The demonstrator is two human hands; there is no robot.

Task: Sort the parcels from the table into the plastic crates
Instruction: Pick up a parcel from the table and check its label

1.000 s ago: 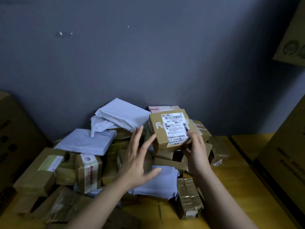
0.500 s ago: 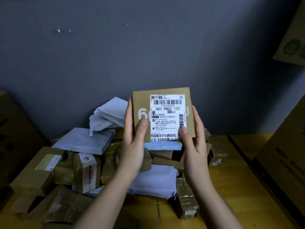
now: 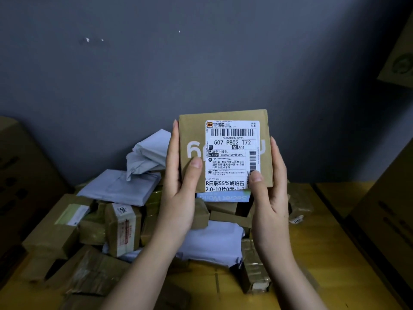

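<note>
brown labelled parcel (image 3: 194,133) upright above heaped parcels (image 3: 125,220) on yellow table (image 3: 324,253)

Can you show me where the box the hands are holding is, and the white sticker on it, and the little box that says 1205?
held box (image 3: 193,133): head view, bare brown cardboard left of the sticker.
white sticker (image 3: 232,153): head view, its printed middle.
1205 box (image 3: 124,229): head view, its taped front face.

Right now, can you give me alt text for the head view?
Both hands, left hand and right hand, hold a flat brown cardboard parcel upright, its white shipping label facing the camera, above a heap of brown boxes and grey mailer bags on a yellow wooden table.
</note>
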